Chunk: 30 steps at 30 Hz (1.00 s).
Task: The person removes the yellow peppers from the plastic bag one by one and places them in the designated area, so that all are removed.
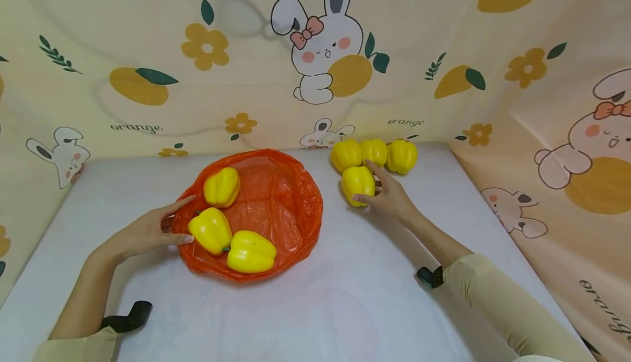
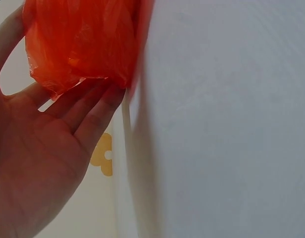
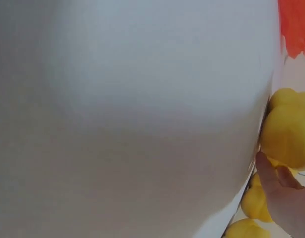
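An orange-red plastic bag (image 1: 296,214), spread open in a round shape, holds three yellow bell peppers, one at the upper left (image 1: 222,187), one at the left (image 1: 211,231) and one at the lower middle (image 1: 251,252). The left hand (image 1: 143,234) rests against the bag's left rim, fingers loosely extended; its fingers touch the bag (image 2: 88,39) in the left wrist view. To the right of the bag, the right hand (image 1: 389,193) has thumb and fingers around a yellow pepper (image 1: 357,185), also seen in the right wrist view (image 3: 288,134).
Three more yellow peppers stand in a row behind the right hand: left (image 1: 346,155), middle (image 1: 373,152) and right (image 1: 401,156). The white table (image 1: 305,318) meets a printed cloth backdrop (image 1: 207,99) at the back and sides.
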Available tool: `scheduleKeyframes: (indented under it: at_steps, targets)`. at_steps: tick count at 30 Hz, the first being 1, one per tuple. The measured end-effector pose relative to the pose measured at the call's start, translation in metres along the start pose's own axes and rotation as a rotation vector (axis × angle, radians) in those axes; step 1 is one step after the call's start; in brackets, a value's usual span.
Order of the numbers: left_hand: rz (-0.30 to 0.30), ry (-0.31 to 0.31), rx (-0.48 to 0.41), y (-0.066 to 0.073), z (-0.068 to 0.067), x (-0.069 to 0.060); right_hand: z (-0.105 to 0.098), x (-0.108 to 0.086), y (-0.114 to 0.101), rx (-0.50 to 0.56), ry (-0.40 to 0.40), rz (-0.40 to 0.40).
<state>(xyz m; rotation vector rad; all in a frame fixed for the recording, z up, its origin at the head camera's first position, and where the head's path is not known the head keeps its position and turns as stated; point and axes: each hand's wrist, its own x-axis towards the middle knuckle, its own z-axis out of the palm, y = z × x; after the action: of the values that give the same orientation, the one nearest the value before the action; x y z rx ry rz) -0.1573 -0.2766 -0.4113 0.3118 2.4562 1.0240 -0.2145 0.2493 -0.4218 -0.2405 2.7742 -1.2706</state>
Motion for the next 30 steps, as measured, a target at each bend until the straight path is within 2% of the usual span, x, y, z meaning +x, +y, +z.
scheduleKeyframes:
  at_steps: [5,10,15,17,23,26,30]
  targets:
    - [0.005,0.002,-0.003,0.001,0.0,-0.001,-0.002,-0.002,0.001,0.057,0.046,-0.072]
    - [0.015,0.005,-0.01,0.004,0.0,-0.001,-0.007,-0.001,-0.001,0.068,0.106,-0.188]
    - [0.007,0.005,-0.014,0.004,0.0,0.0,-0.013,-0.003,-0.013,0.083,0.15,-0.287]
    - [0.01,0.007,-0.019,0.005,0.0,0.0,-0.016,-0.006,-0.026,0.089,0.148,-0.314]
    - [0.062,0.015,-0.033,0.007,0.0,0.001,-0.012,-0.015,-0.045,0.1,0.115,-0.376]
    - [0.067,0.016,-0.033,0.007,0.001,0.001,-0.008,-0.021,-0.06,0.121,0.077,-0.403]
    - [0.053,0.027,-0.027,0.008,0.0,-0.002,0.001,-0.018,-0.068,0.195,-0.004,-0.448]
